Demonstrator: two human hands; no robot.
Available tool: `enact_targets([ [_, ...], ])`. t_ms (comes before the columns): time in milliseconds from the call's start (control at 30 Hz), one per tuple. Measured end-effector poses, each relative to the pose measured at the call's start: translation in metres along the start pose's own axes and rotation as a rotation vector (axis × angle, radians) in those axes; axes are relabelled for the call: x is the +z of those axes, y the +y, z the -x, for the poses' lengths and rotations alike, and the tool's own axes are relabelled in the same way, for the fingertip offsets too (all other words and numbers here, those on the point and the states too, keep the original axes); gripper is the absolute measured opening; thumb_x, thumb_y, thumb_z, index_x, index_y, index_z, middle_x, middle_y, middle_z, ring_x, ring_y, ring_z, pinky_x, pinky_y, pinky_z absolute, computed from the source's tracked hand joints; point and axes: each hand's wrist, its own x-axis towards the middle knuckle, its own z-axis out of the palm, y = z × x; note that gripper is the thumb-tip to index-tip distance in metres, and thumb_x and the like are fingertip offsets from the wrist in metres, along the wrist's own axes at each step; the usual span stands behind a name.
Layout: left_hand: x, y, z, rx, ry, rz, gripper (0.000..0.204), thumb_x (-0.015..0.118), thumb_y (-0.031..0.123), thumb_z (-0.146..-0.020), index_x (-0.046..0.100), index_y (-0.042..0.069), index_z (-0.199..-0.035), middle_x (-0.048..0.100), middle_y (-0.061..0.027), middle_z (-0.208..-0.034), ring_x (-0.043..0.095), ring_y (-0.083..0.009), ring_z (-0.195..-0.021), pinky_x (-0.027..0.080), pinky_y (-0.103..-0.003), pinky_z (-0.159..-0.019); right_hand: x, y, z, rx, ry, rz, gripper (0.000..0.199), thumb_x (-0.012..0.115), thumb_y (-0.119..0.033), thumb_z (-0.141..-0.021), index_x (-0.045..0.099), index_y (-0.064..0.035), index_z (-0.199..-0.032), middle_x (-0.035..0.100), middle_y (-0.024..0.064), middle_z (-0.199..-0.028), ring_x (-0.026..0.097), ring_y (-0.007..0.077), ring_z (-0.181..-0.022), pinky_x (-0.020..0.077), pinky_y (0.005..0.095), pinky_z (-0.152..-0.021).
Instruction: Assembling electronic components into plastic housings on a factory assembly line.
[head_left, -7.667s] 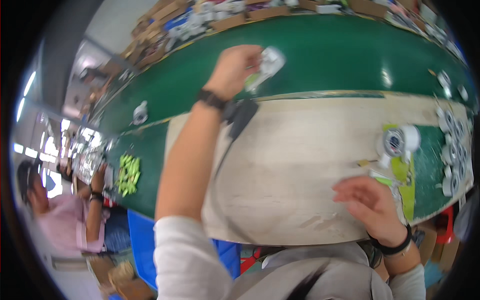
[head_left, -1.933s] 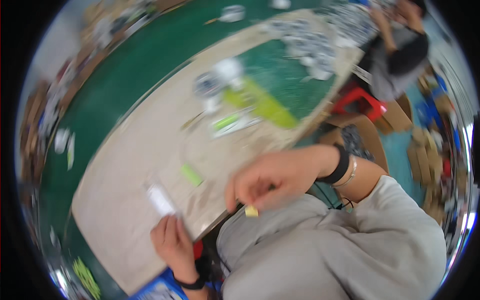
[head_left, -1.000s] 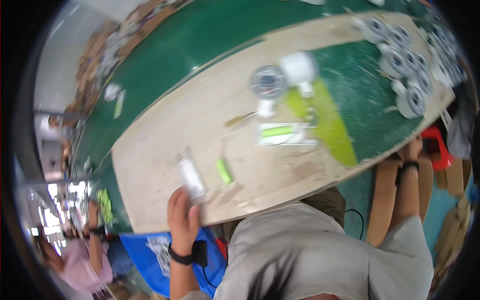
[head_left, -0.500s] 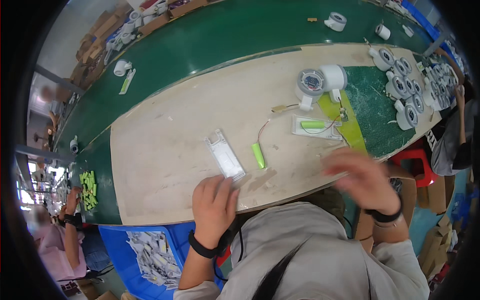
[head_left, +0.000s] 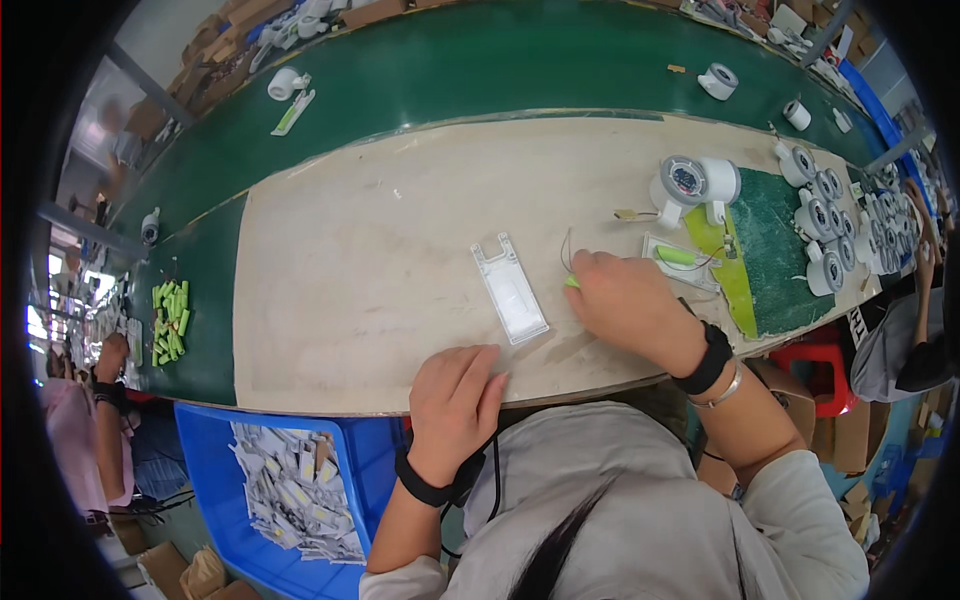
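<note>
Curling over a green battery [head_left: 572, 283] between two trays, the right hand [head_left: 632, 308] hides how firmly it holds; the left hand [head_left: 447, 408], loosely open and holding nothing, is at the table's [head_left: 330, 300] near edge. The farther tray [head_left: 708, 282] already contains a battery [head_left: 675, 257]; the nearer white tray [head_left: 512, 300] doesn't yet.

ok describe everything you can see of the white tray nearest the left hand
The white tray is a long, shallow rectangle that looks like plastic, with a low rim and two prongs around a notch at its far end. It lies flat on the beige board, far end slanting left, no battery in it. The left hand is close to its near end; no clear contact shows.
</note>
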Motion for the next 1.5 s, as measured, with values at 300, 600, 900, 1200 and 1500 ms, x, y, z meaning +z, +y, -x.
enact_targets([
  [300,0.004,-0.002,-0.002,0.08,-0.011,-0.036,0.027,0.066,0.004,-0.066,0.061,0.002,-0.092,0.06,-0.0096,-0.08,0.057,-0.0269,-0.077,0.046,-0.034,-0.066,-0.007,-0.019,-0.01,0.087,0.068,-0.716,0.024,0.064,-0.022,-0.076,0.052,-0.001,-0.079,0.053,0.0121,-0.058,0.052,0.0282,-0.053,0.0406,0.034,-0.051],
  [600,0.011,-0.005,0.008,0.097,0.086,-0.079,0.039,0.066,0.002,-0.065,0.056,0.0,-0.103,0.061,-0.0081,-0.079,0.057,-0.0243,-0.076,0.046,-0.032,-0.064,0.003,-0.039,-0.027,0.02,0.065,-0.295,0.022,0.061,-0.02,-0.077,0.05,-0.0006,-0.08,0.058,0.0143,-0.073,0.059,0.032,-0.066,0.0464,0.0384,-0.056],
  [900,0.013,-0.008,0.009,0.173,0.109,-0.103,0.04,0.064,0.0,-0.065,0.054,0.0,-0.104,0.06,-0.0087,-0.081,0.057,-0.0247,-0.075,0.046,-0.033,-0.062,0.014,-0.047,-0.031,-0.067,0.064,-0.202,0.022,0.059,-0.018,-0.079,0.048,0.0007,-0.084,0.056,0.0149,-0.071,0.06,0.0305,-0.062,0.0484,0.0358,-0.052],
  [1200,0.014,-0.009,0.009,0.189,0.121,-0.168,0.03,0.061,0.006,-0.07,0.058,0.001,-0.1,0.059,-0.0064,-0.079,0.056,-0.0203,-0.077,0.047,-0.032,-0.065,0.019,-0.054,-0.024,-0.095,0.099,-0.118,0.022,0.06,-0.02,-0.078,0.047,-0.0022,-0.083,0.051,0.0114,-0.067,0.056,0.0285,-0.06,0.0461,0.0348,-0.051],
  [1500,0.014,-0.008,0.007,0.198,0.11,-0.151,0.031,0.065,0.001,-0.064,0.059,-0.001,-0.094,0.059,-0.0093,-0.079,0.057,-0.0242,-0.077,0.048,-0.034,-0.064,0.022,-0.056,-0.015,-0.196,0.177,0.088,0.014,0.058,-0.004,-0.06,0.051,-0.0011,-0.072,0.051,0.0078,-0.07,0.057,0.0169,-0.059,0.048,0.0236,-0.049],
])
